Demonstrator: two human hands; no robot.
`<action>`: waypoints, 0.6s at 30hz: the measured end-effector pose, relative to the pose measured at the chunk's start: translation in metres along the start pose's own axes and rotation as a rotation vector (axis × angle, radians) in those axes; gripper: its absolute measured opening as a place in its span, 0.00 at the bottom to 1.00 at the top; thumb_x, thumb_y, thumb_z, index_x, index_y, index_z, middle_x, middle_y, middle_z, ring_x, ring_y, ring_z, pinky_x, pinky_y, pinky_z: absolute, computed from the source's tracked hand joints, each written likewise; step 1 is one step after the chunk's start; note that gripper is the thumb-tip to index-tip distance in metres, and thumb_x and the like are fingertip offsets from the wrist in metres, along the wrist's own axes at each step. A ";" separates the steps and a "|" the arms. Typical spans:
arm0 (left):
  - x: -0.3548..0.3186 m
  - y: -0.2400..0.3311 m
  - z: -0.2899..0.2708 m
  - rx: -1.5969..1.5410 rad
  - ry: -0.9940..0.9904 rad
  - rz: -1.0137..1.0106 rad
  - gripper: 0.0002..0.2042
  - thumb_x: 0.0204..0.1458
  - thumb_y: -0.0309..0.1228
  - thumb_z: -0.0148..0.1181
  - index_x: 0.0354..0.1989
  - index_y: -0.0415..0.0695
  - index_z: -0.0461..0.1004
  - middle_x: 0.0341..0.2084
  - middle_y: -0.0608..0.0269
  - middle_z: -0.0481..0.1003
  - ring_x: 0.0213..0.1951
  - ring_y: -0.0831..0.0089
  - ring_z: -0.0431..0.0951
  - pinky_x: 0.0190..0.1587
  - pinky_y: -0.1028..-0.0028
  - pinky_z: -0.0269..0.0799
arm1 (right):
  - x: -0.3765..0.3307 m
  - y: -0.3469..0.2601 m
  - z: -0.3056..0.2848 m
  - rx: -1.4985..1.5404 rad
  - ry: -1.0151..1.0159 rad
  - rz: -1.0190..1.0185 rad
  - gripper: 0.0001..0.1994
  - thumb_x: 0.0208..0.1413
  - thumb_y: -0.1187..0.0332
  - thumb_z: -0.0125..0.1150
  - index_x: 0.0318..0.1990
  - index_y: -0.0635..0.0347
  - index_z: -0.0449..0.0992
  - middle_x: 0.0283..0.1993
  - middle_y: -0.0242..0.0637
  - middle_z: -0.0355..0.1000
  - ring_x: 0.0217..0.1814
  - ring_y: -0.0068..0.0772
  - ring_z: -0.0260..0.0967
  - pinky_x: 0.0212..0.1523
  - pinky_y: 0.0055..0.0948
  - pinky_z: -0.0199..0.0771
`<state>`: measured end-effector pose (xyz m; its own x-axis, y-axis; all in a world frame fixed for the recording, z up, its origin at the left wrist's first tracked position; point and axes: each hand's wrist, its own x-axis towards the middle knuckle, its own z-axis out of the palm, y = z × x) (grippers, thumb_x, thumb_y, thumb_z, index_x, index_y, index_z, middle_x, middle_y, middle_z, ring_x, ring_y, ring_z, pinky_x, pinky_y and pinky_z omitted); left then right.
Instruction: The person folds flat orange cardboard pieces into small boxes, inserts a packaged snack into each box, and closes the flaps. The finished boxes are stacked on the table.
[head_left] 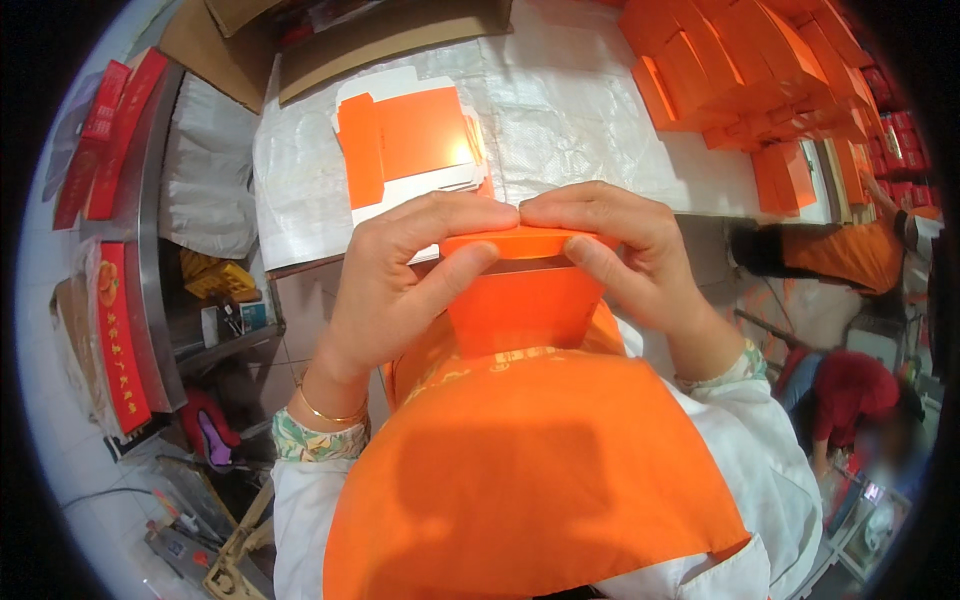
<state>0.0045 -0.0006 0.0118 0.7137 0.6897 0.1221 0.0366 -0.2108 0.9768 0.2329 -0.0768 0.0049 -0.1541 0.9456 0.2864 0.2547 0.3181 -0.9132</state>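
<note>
An orange cardboard box (pixel 525 310) is in front of my chest, against my orange apron. My left hand (pixel 400 270) and my right hand (pixel 632 250) grip its top flap (pixel 530 243) from both sides. Their fingertips nearly meet along the flap's far edge, and both thumbs press its near side. A dark gap shows between the flap and the front panel. Beyond my left hand, a stack of flat orange and white box blanks (pixel 425 135) lies on the table. My hands partly cover the box's sides.
White woven sheeting (pixel 570 110) covers the table. Folded orange boxes (pixel 740 75) are massed at the far right, near a brown carton (pixel 390 45) at the back. Red printed boxes (pixel 122 335) line the left shelf. A person in red (pixel 850 400) bends down at the right.
</note>
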 end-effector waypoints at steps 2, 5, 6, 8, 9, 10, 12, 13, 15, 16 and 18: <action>-0.003 -0.006 0.003 0.052 0.022 0.065 0.11 0.58 0.25 0.53 0.47 0.36 0.78 0.46 0.52 0.78 0.51 0.64 0.76 0.56 0.69 0.69 | -0.003 0.002 0.002 -0.015 0.005 -0.011 0.14 0.57 0.78 0.55 0.49 0.63 0.79 0.48 0.45 0.77 0.51 0.38 0.75 0.51 0.30 0.74; -0.009 -0.011 0.013 0.069 0.092 0.114 0.12 0.57 0.23 0.53 0.47 0.37 0.78 0.45 0.54 0.79 0.50 0.63 0.78 0.56 0.68 0.69 | -0.006 0.006 0.004 -0.043 -0.009 -0.021 0.14 0.58 0.77 0.51 0.49 0.65 0.79 0.50 0.47 0.76 0.51 0.38 0.75 0.49 0.29 0.74; -0.010 -0.013 0.016 0.065 0.121 0.122 0.12 0.56 0.22 0.53 0.47 0.38 0.78 0.44 0.55 0.80 0.49 0.63 0.78 0.56 0.68 0.69 | -0.007 0.008 0.002 -0.082 -0.034 -0.049 0.15 0.59 0.75 0.49 0.50 0.66 0.79 0.51 0.48 0.75 0.51 0.37 0.74 0.47 0.28 0.75; -0.011 -0.019 0.017 0.091 0.112 0.154 0.12 0.56 0.23 0.53 0.47 0.38 0.79 0.44 0.54 0.80 0.50 0.61 0.78 0.56 0.67 0.69 | -0.009 0.009 0.002 -0.108 -0.057 -0.049 0.16 0.60 0.74 0.47 0.50 0.67 0.78 0.53 0.49 0.74 0.51 0.37 0.74 0.46 0.26 0.75; -0.012 -0.021 0.017 0.104 0.107 0.172 0.12 0.57 0.24 0.53 0.47 0.38 0.79 0.44 0.54 0.80 0.50 0.60 0.78 0.56 0.67 0.69 | -0.011 0.008 0.003 -0.095 -0.057 -0.021 0.16 0.60 0.74 0.46 0.50 0.67 0.78 0.53 0.50 0.74 0.51 0.37 0.74 0.47 0.27 0.75; -0.011 -0.022 0.017 0.106 0.104 0.175 0.12 0.57 0.24 0.53 0.46 0.38 0.79 0.45 0.54 0.80 0.51 0.60 0.78 0.57 0.66 0.69 | -0.012 0.007 0.003 -0.081 -0.056 0.007 0.16 0.60 0.74 0.46 0.50 0.67 0.78 0.53 0.50 0.73 0.51 0.38 0.75 0.47 0.27 0.75; -0.011 -0.022 0.017 0.114 0.103 0.181 0.12 0.58 0.25 0.53 0.46 0.38 0.79 0.45 0.54 0.80 0.52 0.60 0.77 0.57 0.66 0.69 | -0.013 0.007 0.004 -0.061 -0.034 0.006 0.15 0.59 0.76 0.49 0.50 0.65 0.79 0.52 0.48 0.75 0.53 0.40 0.74 0.52 0.31 0.73; -0.011 -0.021 0.017 0.122 0.100 0.178 0.12 0.58 0.26 0.53 0.46 0.38 0.79 0.45 0.54 0.80 0.52 0.60 0.77 0.57 0.66 0.69 | -0.014 0.007 0.004 -0.051 -0.023 0.006 0.14 0.58 0.77 0.51 0.50 0.65 0.79 0.51 0.47 0.76 0.53 0.42 0.74 0.54 0.33 0.73; -0.010 -0.020 0.017 0.138 0.090 0.175 0.12 0.59 0.27 0.52 0.46 0.39 0.79 0.45 0.54 0.80 0.52 0.60 0.77 0.57 0.65 0.69 | -0.015 0.009 0.004 -0.044 -0.026 -0.006 0.15 0.59 0.76 0.50 0.50 0.65 0.78 0.52 0.48 0.75 0.54 0.42 0.73 0.56 0.34 0.71; -0.009 -0.021 0.017 0.138 0.081 0.179 0.12 0.60 0.28 0.52 0.46 0.39 0.79 0.45 0.54 0.80 0.52 0.59 0.77 0.57 0.65 0.69 | -0.016 0.010 0.003 -0.041 -0.027 -0.012 0.15 0.59 0.76 0.49 0.51 0.65 0.78 0.52 0.48 0.75 0.55 0.43 0.73 0.56 0.34 0.71; -0.008 -0.023 0.016 0.139 0.068 0.184 0.12 0.60 0.28 0.52 0.47 0.39 0.79 0.46 0.55 0.80 0.52 0.59 0.77 0.57 0.65 0.69 | -0.019 0.011 0.004 -0.034 -0.030 -0.016 0.16 0.61 0.73 0.48 0.52 0.66 0.77 0.53 0.49 0.74 0.56 0.44 0.71 0.58 0.35 0.69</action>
<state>0.0089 -0.0123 -0.0148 0.6687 0.6749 0.3120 0.0094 -0.4273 0.9041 0.2351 -0.0914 -0.0113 -0.1864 0.9382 0.2916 0.2841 0.3356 -0.8981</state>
